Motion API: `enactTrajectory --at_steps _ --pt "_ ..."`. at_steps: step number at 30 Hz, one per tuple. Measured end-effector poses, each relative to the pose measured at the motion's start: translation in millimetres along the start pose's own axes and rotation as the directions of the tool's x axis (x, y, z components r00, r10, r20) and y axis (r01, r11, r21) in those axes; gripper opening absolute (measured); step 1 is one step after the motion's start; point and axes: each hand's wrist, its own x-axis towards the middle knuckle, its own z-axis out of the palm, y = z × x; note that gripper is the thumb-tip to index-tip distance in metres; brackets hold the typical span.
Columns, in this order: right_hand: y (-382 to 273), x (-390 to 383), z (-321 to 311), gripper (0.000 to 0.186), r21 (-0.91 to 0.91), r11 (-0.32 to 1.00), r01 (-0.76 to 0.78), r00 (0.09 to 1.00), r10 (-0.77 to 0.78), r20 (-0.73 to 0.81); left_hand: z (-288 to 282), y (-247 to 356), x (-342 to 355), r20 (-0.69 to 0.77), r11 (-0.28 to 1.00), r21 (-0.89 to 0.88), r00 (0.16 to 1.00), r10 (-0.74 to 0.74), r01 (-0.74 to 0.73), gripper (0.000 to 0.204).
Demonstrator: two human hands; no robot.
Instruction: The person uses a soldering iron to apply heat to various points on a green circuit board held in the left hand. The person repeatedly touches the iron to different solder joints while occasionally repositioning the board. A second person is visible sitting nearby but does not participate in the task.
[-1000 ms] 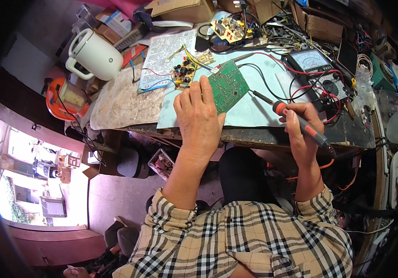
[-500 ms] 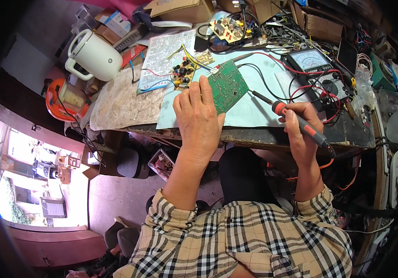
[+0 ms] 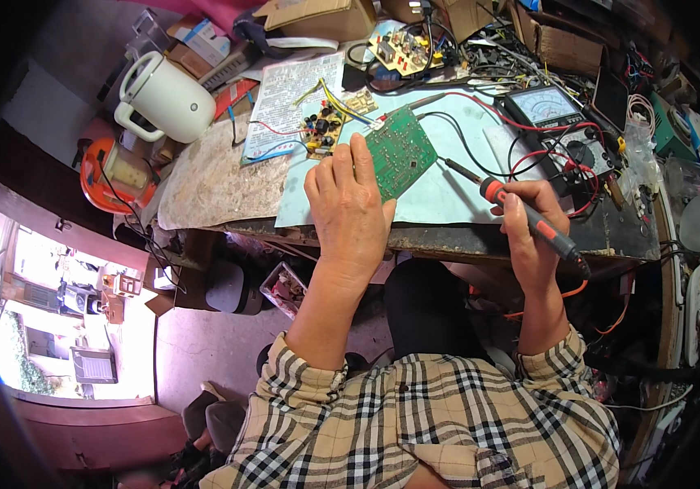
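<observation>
My left hand (image 3: 346,204) grips a green circuit board (image 3: 403,155) by its left side, with the board held tilted over a pale blue sheet (image 3: 468,200) on the bench. My right hand (image 3: 533,220) is closed on a soldering iron (image 3: 497,192) with a red and black handle; its tip is at the board's right edge, though contact is hard to tell. A populated board with wires (image 3: 323,122) lies beyond my left fingers. An analog multimeter (image 3: 545,104) with red and black leads sits to the right.
The bench holds a white kettle (image 3: 171,102), an orange container (image 3: 104,183), a printed sheet (image 3: 281,85), another board (image 3: 407,49), cardboard boxes (image 3: 325,20) and tangled cables (image 3: 497,65). Below are a bin (image 3: 236,285) and a basket (image 3: 281,289). Part of another person's leg (image 3: 220,424) shows lower left.
My hands, the green board and the iron stay in the same positions. A hand of the other person at the bottom left edge has dropped out of clear sight.
</observation>
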Motion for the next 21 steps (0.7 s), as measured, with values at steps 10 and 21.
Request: enactTrajectory --at_steps 10,21 --pt "-0.9 0.6 -0.1 0.011 0.001 1.000 0.013 1.000 -0.013 0.004 0.4 -0.4 -0.8 0.014 1.000 -0.003 1.000 -0.001 0.001 0.093" --pt "-0.7 0.8 -0.6 0.011 -0.022 1.000 0.003 1.000 -0.003 0.014 0.9 -0.4 -0.6 0.004 1.000 0.000 1.000 0.000 0.000 0.093"
